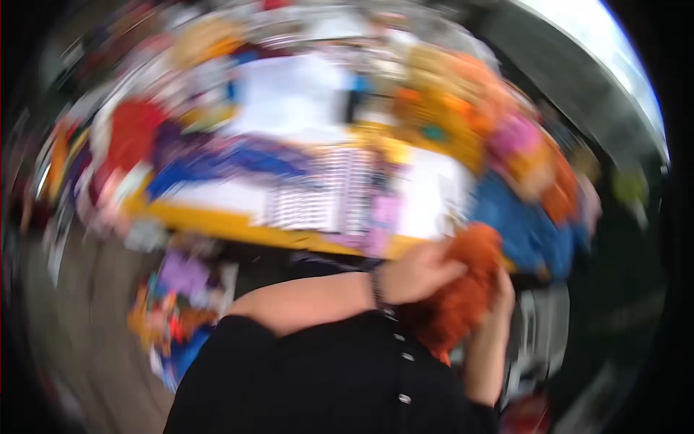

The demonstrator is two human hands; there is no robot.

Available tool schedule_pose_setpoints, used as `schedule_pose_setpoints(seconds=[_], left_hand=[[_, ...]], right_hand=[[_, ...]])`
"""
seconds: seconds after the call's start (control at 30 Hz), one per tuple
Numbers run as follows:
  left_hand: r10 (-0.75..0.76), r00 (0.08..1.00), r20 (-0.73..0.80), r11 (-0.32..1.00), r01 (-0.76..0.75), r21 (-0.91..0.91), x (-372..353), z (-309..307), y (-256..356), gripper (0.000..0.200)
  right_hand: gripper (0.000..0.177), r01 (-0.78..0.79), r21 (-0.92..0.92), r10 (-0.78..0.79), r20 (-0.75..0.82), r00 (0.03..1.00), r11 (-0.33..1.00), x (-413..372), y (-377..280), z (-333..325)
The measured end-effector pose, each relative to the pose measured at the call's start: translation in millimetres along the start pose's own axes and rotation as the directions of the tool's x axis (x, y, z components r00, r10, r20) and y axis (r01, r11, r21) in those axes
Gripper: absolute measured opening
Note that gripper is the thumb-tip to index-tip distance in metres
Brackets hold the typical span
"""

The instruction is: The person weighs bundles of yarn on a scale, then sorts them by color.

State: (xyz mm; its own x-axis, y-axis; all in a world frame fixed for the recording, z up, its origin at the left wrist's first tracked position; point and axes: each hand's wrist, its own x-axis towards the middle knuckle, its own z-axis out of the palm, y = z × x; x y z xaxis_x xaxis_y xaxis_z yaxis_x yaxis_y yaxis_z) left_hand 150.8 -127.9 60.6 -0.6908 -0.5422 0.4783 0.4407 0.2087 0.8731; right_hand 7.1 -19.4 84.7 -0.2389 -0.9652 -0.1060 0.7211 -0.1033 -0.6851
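A fluffy rust-orange bundle is held close to my chest, right of the middle; blur hides whether it is yarn, fur cloth or a soft toy. My left hand reaches across my body and presses on its upper left side. On the opposite side my right hand supports it, its fingers partly hidden behind the bundle. Just beyond lies the yellow table, with a sheet of black-and-white patterned fabric, a pink strip and white paper near its front edge.
Blue-purple cloth and a red heap lie to the left on the table. Yellow and orange soft bundles pile up at the right, above blue fabric. A colourful pile is on the floor at left.
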Motion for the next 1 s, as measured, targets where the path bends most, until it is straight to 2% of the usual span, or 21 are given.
schedule_pose_setpoints(seconds=[0.03,0.07,0.1,0.13,0.2,0.23,0.27,0.3,0.33,0.47,0.5,0.67,0.77,0.8,0.9,0.97,1.0], left_hand=[[-0.086,0.995,0.043,0.996,0.085,0.028,-1.2,-2.4,2.3,0.04],[-0.025,1.0,-0.009,0.987,0.026,0.158,-10.1,-16.5,26.8,0.036],[0.14,0.982,-0.124,0.965,-0.107,0.241,-14.0,-8.6,6.3,0.034],[0.189,0.966,-0.177,0.955,-0.14,0.261,-15.4,-7.8,1.2,0.033],[0.139,0.967,-0.213,0.965,-0.084,0.247,-22.0,-14.6,4.0,0.036],[0.145,0.959,-0.244,0.965,-0.083,0.248,-25.3,-20.0,5.1,0.036],[0.133,0.961,-0.242,0.971,-0.077,0.227,-29.1,-25.9,5.6,0.036],[0.122,0.963,-0.239,0.976,-0.073,0.205,-34.2,-30.7,11.1,0.035],[0.113,0.958,-0.264,0.975,-0.056,0.215,-38.0,-35.4,16.0,0.035],[0.092,0.934,-0.346,0.97,-0.006,0.242,-48.1,-52.1,24.3,0.037],[0.095,0.933,-0.347,0.97,-0.008,0.242,-49.4,-54.1,21.2,0.037],[0.082,0.888,-0.452,0.982,0.005,0.188,-55.1,-71.0,22.1,0.031],[0.167,0.837,-0.521,0.982,-0.096,0.161,-57.8,-87.6,31.7,0.028],[0.215,0.784,-0.582,0.976,-0.148,0.161,-57.7,-92.9,36.0,0.027],[0.292,0.711,-0.639,0.956,-0.21,0.203,-61.4,-109.4,59.6,0.031],[0.364,0.712,-0.601,0.93,-0.248,0.27,-66.8,-112.7,69.3,0.033],[0.319,0.785,-0.532,0.942,-0.202,0.267,-68.6,-114.7,66.4,0.044]], right_hand=[[0.057,0.064,-0.104,-0.07,-0.051,0.996,0.993,0.8,8.2,-44.3],[0.061,0.068,-0.266,-0.093,-0.082,0.992,0.962,-1.9,7.7,-47.9],[0.066,0.088,-0.35,-0.113,-0.052,0.992,0.933,0.6,2.6,-53.2],[0.068,0.088,-0.369,-0.087,0.021,0.996,0.925,-1.7,-5.0,-46.2],[0.067,0.119,-0.498,-0.183,-0.083,0.98,0.859,-7.5,-31.2,-39.6],[0.066,0.131,-0.541,-0.157,-0.002,0.988,0.831,-6.7,-40.4,-26.1],[0.065,0.179,-0.634,-0.202,0.036,0.979,0.752,-3.7,-48.6,-22.2],[0.064,0.195,-0.646,-0.186,0.082,0.979,0.738,-2.9,-54.4,-10.5],[0.054,0.259,-0.69,-0.19,0.176,0.966,0.676,-1.1,-57.2,-2.7],[0.052,0.31,-0.75,-0.224,0.218,0.95,0.584,7.8,-42.0,35.1],[0.058,0.291,-0.76,-0.223,0.196,0.955,0.581,9.2,-34.0,48.4],[0.059,0.292,-0.787,-0.231,0.195,0.953,0.544,21.0,-26.5,64.4],[0.059,0.316,-0.816,-0.221,0.235,0.947,0.485,30.8,-26.9,80.2],[0.059,0.314,-0.819,-0.219,0.235,0.947,0.48,36.3,-31.5,81.5],[0.055,0.443,-0.836,-0.13,0.425,0.896,0.324,52.2,-44.6,94.0],[0.055,0.446,-0.818,-0.09,0.446,0.891,0.363,53.0,-43.8,111.6],[0.057,0.395,-0.827,-0.173,0.354,0.919,0.401,48.6,-35.2,123.2]])
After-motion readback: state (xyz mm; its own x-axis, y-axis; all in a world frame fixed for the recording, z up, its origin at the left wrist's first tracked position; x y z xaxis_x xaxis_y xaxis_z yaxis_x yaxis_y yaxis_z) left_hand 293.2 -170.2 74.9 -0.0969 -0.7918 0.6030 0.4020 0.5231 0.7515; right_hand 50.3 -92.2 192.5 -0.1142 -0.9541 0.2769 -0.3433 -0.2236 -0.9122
